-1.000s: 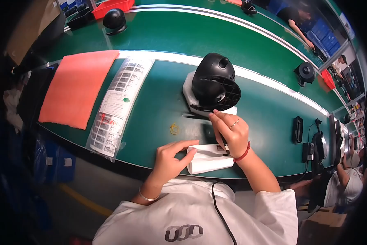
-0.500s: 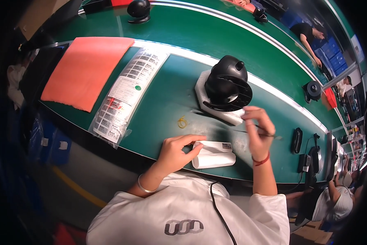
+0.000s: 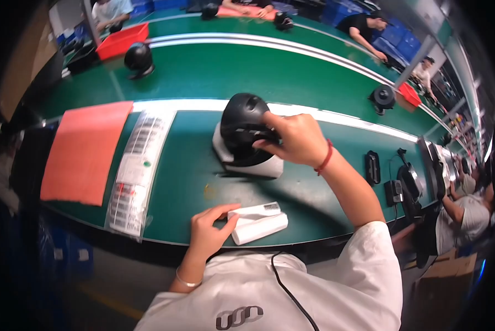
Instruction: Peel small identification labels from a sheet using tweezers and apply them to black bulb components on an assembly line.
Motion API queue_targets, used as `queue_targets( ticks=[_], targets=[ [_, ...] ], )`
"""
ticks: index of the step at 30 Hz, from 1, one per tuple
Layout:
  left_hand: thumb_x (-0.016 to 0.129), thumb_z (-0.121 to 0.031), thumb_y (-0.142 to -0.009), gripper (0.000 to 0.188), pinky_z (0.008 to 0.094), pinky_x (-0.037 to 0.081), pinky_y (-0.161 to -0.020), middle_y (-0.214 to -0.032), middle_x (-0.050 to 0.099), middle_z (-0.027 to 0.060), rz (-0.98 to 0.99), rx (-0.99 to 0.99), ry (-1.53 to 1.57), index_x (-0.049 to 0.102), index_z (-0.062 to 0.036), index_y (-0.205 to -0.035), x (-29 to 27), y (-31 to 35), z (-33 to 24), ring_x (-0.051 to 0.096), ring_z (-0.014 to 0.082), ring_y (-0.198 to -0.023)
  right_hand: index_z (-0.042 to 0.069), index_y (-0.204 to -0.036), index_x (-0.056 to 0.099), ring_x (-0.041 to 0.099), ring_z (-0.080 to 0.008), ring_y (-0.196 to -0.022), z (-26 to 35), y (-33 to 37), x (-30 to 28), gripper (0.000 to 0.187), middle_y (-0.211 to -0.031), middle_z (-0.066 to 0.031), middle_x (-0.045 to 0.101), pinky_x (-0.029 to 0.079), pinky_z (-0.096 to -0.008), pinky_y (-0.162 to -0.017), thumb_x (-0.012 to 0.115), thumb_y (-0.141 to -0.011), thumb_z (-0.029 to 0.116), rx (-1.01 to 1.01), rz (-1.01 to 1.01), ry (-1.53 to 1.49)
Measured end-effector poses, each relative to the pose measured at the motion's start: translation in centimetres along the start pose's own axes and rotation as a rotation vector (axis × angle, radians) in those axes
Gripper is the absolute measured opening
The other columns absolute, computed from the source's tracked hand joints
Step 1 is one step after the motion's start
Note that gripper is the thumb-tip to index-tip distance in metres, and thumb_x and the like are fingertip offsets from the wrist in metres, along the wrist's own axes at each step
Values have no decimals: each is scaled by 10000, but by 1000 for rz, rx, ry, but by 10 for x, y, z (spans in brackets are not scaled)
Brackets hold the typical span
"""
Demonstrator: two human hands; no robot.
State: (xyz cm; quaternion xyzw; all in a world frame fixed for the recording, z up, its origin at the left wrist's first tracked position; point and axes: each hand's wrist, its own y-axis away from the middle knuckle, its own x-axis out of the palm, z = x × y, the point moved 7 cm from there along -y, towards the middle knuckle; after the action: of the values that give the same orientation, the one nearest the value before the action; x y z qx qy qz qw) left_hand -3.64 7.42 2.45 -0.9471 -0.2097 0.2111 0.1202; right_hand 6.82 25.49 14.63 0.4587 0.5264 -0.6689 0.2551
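Note:
A black, round-bodied device (image 3: 245, 110) sits in a white foam cradle (image 3: 264, 167) on the green bench. From the right, my right hand (image 3: 300, 138) reaches over, its fingers closed about the device's front right side; the exact contact is partly hidden. Close to the bench's front edge lies a white label roll (image 3: 261, 227), partly unrolled, with a small grey printed label (image 3: 270, 207) at its upper right. My left hand (image 3: 210, 229) grips the roll's left end between thumb and index finger. A yellow loop (image 3: 209, 191) lies beyond that hand, blurred.
To the left are a plastic-sleeved label sheet (image 3: 134, 176) and an orange foam mat (image 3: 85, 154). A black oblong part (image 3: 372, 167) and a power adapter (image 3: 393, 192) lie right. Across the conveyor (image 3: 203, 71) stand similar black devices (image 3: 139, 58) and a red tray (image 3: 123, 41); people work beyond.
My right hand has moved from beside the foam cradle onto the black device, which is now turned differently. My left hand stays at the label roll. The whole view has shifted.

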Motion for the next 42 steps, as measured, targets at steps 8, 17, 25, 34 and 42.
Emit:
queue_targets(
  ticks=[8,17,25,34,42],
  targets=[
    [742,-72,-768,223,274,535,-647,-800,704,105,36,-41,-9,729,-81,-990,-6,5,-1,671,166,-677,129,-857,508,610,-289,-560,-65,0,13,229,-641,-53,600,449,-411,-466,698,-798,243,68,-353,195],
    [698,-126,-835,203,296,546,-696,-940,716,99,110,-24,50,713,-91,-1034,5,8,1,694,199,-745,144,-908,560,626,-273,-625,-176,38,107,173,-756,-66,586,491,-399,-531,573,-753,67,281,-338,430],
    [705,-137,-829,215,295,539,-673,-931,714,87,133,46,-38,707,-104,-1041,7,9,-3,681,201,-726,111,-1087,597,653,-322,-742,-178,40,118,373,-973,-104,615,526,-427,-611,680,-798,330,570,-254,214],
    [706,-129,-826,215,292,539,-677,-925,717,84,131,28,-78,714,-95,-1038,8,6,-1,688,194,-738,101,-1126,613,651,-343,-809,-180,45,121,350,-1119,-117,584,531,-443,-682,639,-838,299,684,-206,124],
    [702,-130,-828,210,289,540,-679,-925,718,83,131,20,-63,715,-96,-1035,7,7,-2,691,192,-742,81,-955,658,649,-331,-760,-182,48,124,244,-1034,-102,602,525,-437,-653,657,-825,288,648,-242,106]
  ],
)
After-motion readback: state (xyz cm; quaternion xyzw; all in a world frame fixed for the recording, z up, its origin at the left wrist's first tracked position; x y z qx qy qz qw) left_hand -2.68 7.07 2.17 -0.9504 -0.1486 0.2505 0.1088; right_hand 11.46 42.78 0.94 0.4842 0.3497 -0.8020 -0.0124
